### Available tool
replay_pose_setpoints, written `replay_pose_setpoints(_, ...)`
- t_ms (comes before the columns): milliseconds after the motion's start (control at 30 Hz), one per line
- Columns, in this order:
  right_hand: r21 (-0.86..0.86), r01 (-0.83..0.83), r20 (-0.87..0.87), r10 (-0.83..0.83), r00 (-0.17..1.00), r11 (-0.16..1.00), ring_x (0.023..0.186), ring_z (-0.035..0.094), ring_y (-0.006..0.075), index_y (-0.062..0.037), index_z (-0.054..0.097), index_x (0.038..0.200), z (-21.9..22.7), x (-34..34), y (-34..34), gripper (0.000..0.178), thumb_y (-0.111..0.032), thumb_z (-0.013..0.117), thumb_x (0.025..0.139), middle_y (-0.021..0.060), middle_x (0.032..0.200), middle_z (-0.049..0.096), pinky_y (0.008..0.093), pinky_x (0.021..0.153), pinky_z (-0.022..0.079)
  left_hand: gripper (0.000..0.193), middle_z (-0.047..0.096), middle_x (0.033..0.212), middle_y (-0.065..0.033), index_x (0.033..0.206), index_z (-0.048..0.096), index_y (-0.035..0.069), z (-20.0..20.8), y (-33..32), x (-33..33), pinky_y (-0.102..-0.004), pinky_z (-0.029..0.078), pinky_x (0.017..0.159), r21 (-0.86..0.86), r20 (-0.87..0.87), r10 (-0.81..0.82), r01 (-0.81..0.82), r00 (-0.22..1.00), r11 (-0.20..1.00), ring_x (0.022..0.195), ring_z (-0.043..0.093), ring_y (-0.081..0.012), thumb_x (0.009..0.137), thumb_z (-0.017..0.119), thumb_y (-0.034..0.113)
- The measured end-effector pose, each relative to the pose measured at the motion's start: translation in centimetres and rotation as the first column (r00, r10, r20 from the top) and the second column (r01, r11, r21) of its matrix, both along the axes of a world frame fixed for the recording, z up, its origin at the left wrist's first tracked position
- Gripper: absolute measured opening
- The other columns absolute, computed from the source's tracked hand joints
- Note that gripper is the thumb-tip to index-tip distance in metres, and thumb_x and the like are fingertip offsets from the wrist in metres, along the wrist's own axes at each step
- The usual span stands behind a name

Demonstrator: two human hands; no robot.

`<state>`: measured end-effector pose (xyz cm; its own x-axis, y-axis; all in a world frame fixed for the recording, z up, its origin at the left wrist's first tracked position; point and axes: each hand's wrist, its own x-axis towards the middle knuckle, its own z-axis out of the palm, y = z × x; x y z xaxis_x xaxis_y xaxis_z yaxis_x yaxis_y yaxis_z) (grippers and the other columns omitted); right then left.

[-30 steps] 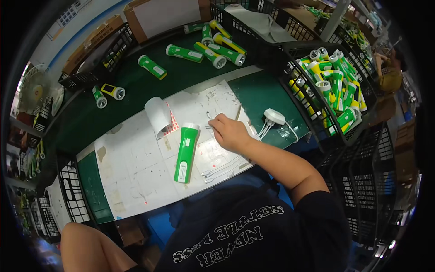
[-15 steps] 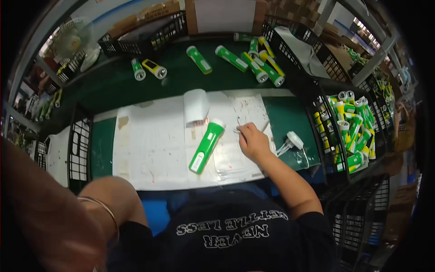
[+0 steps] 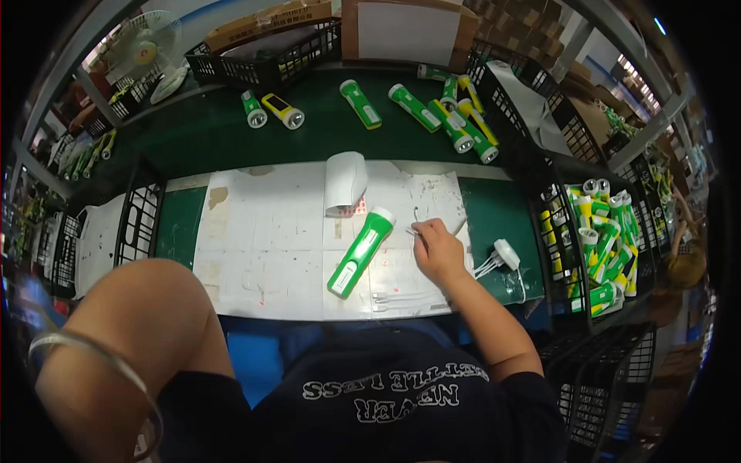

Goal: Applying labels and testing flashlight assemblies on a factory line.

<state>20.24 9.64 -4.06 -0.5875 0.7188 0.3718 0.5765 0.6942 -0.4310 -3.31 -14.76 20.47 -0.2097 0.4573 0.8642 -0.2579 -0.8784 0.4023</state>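
Right hand (image 3: 441,252) pinches a slim grey piece (image 3: 413,231) beside a green-and-white plastic flashlight (image 3: 360,253) near the green table's (image 3: 494,210) front edge; left hand unseen.

Smooth glossy plastic flashlight (image 3: 360,253), metallic-looking slim piece (image 3: 412,231), matt paper curl (image 3: 344,179), shiny metal bangle (image 3: 75,339), matt cloth shirt (image 3: 332,428)

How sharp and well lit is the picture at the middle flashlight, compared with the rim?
Head view: the green flashlight and white board look bright, fairly sharp; tiny details beside the right hand unclear; corners black, outer surroundings visibly bent.
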Motion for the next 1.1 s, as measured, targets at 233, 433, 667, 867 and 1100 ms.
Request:
replay_pose_setpoints(233,0.039,-0.007,-0.032,0.008,0.999,0.999,0.075,0.06,0.0302,-0.0111,0.06,0.1,-0.3,0.4,0.9,0.022,-0.013,0.056,0.079,0.0079,0.093,0.057,0.0394,0.063,0.05,0.026,0.057,0.114,-0.0086,0.114,0.052,-0.001,0.6,2.4,0.9,-0.0283,0.042,0.096,0.027,-0.008,-0.187,0.187,0.982,0.982,0.105,0.055,-0.0142,0.089,0.045,0.001)
replay_pose_setpoints(433,0.042,-0.014,-0.038,0.015,0.999,0.999,0.073,0.06,0.0294,-0.0114,0.061,0.098,-1.1,0.9,-0.1,0.021,-0.013,0.057,0.078,0.0073,0.09,0.057,0.0409,0.059,0.05,0.025,0.058,0.113,-0.0082,0.113,0.053,-0.001,1.0,5.0,1.4,-0.0275,0.043,0.096,0.153,-0.051,-0.327,0.331,0.943,0.931,0.104,0.056,-0.0133,0.089,0.045,0.0)
replay_pose_setpoints(667,0.059,-0.048,-0.08,0.053,0.995,0.997,0.071,0.06,0.0295,-0.0105,0.061,0.096,-0.4,0.0,-0.3,0.019,-0.013,0.057,0.077,0.0074,0.092,0.056,0.0401,0.059,0.05,0.023,0.059,0.112,-0.0076,0.111,0.054,-0.001,0.9,6.0,3.1,-0.0265,0.043,0.096,0.163,-0.027,-0.493,0.491,0.87,0.856,0.102,0.056,-0.0122,0.089,0.046,0.0)
replay_pose_setpoints(867,-0.003,0.003,-0.044,-0.003,0.999,1.0,0.076,0.061,0.0291,-0.0102,0.061,0.097,0.0,0.3,0.2,0.021,-0.011,0.058,0.076,0.0078,0.094,0.057,0.0387,0.064,0.05,0.022,0.06,0.111,-0.0072,0.109,0.055,0.0,1.7,3.9,2.9,-0.0256,0.043,0.096,0.104,-0.031,-0.508,0.509,0.861,0.855,0.101,0.057,-0.0113,0.089,0.047,-0.001)
replay_pose_setpoints(1100,-0.023,0.002,0.005,-0.002,1.0,1.0,0.074,0.06,0.0294,-0.0108,0.061,0.097,-0.8,2.3,-1.8,0.021,-0.012,0.058,0.076,0.0082,0.092,0.057,0.0401,0.061,0.05,0.021,0.061,0.11,-0.0066,0.108,0.057,0.0,3.2,2.0,3.4,-0.0246,0.044,0.095,0.048,-0.031,-0.584,0.584,0.811,0.81,0.1,0.058,-0.0103,0.089,0.047,-0.001)
